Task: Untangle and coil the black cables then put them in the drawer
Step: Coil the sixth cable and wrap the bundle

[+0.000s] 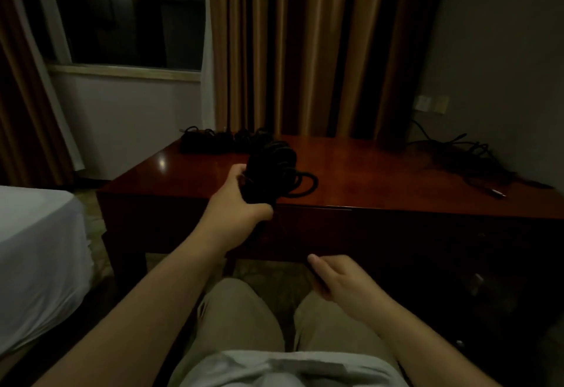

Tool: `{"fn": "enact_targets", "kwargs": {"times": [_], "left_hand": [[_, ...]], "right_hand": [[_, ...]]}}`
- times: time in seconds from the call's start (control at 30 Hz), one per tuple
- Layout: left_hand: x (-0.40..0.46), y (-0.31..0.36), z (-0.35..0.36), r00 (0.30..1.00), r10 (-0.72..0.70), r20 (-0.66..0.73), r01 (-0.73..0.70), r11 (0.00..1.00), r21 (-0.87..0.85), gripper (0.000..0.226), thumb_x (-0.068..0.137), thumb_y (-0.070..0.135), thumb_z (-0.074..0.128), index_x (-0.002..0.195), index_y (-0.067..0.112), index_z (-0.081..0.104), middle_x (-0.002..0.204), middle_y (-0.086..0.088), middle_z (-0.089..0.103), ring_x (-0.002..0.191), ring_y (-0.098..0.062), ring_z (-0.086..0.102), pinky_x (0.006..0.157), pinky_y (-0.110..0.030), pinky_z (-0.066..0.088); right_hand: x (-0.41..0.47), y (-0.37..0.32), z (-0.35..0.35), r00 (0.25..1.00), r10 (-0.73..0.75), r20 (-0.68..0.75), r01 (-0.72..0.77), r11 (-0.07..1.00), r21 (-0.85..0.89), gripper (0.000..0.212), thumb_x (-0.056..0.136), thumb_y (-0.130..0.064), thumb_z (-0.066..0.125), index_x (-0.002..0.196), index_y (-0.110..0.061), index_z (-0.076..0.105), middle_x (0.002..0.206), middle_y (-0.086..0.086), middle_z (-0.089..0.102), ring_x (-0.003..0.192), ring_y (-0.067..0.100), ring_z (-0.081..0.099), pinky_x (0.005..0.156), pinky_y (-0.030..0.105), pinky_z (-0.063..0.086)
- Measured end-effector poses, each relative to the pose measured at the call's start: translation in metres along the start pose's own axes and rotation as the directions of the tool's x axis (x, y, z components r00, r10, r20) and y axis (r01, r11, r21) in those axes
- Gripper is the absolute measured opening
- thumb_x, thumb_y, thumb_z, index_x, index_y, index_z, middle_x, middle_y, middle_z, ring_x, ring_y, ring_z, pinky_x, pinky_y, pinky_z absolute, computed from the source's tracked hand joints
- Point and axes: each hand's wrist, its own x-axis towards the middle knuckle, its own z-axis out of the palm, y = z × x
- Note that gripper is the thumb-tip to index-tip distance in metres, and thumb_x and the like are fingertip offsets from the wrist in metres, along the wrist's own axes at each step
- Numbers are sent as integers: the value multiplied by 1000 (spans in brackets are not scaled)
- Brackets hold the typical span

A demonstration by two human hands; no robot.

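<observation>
Dim room, dark window [122, 14] at far left, tan pleated curtains [290, 45] behind. White bed [36, 258] at the left edge, cloth smooth and matte. Glossy reddish wooden desk [381, 173] across the middle, light glinting off the polished top. At the desk's far left corner, a row of black coiled cables [219, 139], bundled and lying flat. Just right of that, left hand [244, 200] stretched forward over the near desk edge, arm almost straight, fingers and thumb wrapped round a thick black cable bundle [274, 170], loops held upright with one loop drooping onto the desk top. Lower and nearer, right hand [335, 276] below the desk front, fingers curled round something thin and dark, probably the cable's tail, too dark to tell. Far right on the desk, a loose tangle of black cables [476, 157], one plug end pointing toward the near edge. Beige trousers across the lap.
</observation>
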Motion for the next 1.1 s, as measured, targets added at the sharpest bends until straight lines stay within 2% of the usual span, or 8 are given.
{"fn": "enact_targets", "kwargs": {"times": [0.17,0.27,0.43,0.53,0.7,0.87,1.0,1.1], "left_hand": [[-2,-40,19,993,44,110,-115,584,804,57,87,21,58,134,32,29,95,3,57,79,-16,58,58,-30,45],[-15,-46,30,897,39,441,-424,362,830,52,91,25,55,136,31,32,109,3,54,95,-18,55,65,-27,39],[-40,-18,32,653,165,739,-615,685,390,30,84,26,66,101,34,43,89,16,49,80,-4,51,69,-23,44],[-47,-4,21,793,240,560,-345,934,88,52,77,11,75,108,35,40,101,12,57,88,-1,60,70,-23,52],[-38,-12,12,981,15,191,27,977,-213,74,75,-4,71,116,45,34,106,7,54,81,-5,65,64,-22,54],[-16,-39,1,993,-111,-48,118,973,196,63,80,10,65,131,35,37,95,2,58,79,-16,59,69,-35,51],[-25,-34,14,949,-85,302,-198,585,787,39,87,28,56,122,39,41,100,6,60,90,-17,60,73,-32,51],[-34,-14,20,777,-125,617,-478,521,707,20,87,29,59,87,36,41,79,10,50,73,-7,53,64,-23,44]], "right_hand": [[-29,-63,-11,937,-349,8,259,680,-686,31,97,-42,44,68,-31,41,65,-11,44,55,1,40,50,17,30],[-22,-86,-47,884,-466,-36,310,642,-701,31,93,-41,50,67,-24,53,61,-9,48,53,3,45,50,15,36],[22,-67,-79,904,-389,-174,294,865,-408,36,90,-33,59,56,-21,53,43,-10,43,38,2,37,42,14,31],[36,-36,-62,957,-230,-179,164,933,-322,31,90,-14,62,60,-13,56,51,-8,39,43,-1,34,51,18,35],[16,-2,1,985,-19,-170,36,995,96,43,99,-25,45,58,-17,57,59,0,46,56,12,44,61,30,37],[-9,-20,18,972,-219,-82,141,828,-543,20,100,-34,40,89,-25,54,78,-7,54,72,10,55,64,21,43],[-14,-67,0,927,-354,123,306,526,-793,24,98,-32,44,110,-17,59,100,0,61,91,17,58,76,29,47],[-1,-85,-33,911,-284,299,412,661,-627,8,92,-30,57,93,-23,61,81,-12,56,71,-2,55,59,14,44]]}}
